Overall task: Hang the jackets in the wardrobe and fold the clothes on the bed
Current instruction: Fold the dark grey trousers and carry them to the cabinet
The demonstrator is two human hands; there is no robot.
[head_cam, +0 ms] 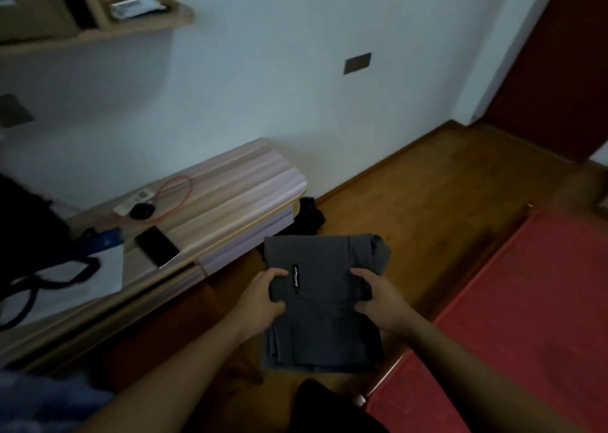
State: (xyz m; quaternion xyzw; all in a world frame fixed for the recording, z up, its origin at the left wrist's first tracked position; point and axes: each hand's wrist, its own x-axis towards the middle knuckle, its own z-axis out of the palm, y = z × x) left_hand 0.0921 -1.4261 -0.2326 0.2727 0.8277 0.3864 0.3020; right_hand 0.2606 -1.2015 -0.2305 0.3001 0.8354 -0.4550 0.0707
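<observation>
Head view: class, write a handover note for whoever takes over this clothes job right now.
Left-hand grip and right-hand grip: each holds one side of the folded grey garment.
Garment: held above the wooden floor, between desk and red bed.
Done: this piece is folded.
Left: lay it on the bed; a dark cloth lies on the floor by the desk.

Phone point(157, 246) on the desk point(230, 182) — left of the bed point(526, 301).
</observation>
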